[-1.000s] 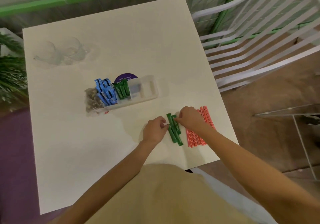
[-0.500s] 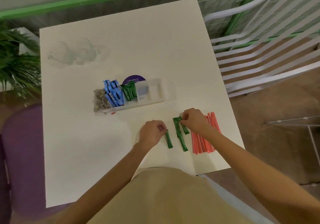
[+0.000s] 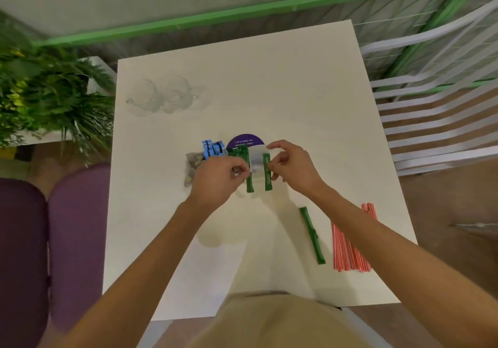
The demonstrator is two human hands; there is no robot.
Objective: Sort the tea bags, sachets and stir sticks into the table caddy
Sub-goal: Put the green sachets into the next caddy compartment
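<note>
Green sachets [image 3: 266,172]: two held, one loose on table [image 3: 269,78].

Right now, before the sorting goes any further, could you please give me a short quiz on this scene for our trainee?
1. True or false: the red stir sticks already stand in the caddy.
2. What does the right hand pinch? A: a tea bag. B: a green sachet. C: a stir stick.
3. Fill in: in the caddy, the sachets just left of the green ones are ___.
Key: 1 false, they lie on the table. 2 B. 3 blue sachets.
</note>
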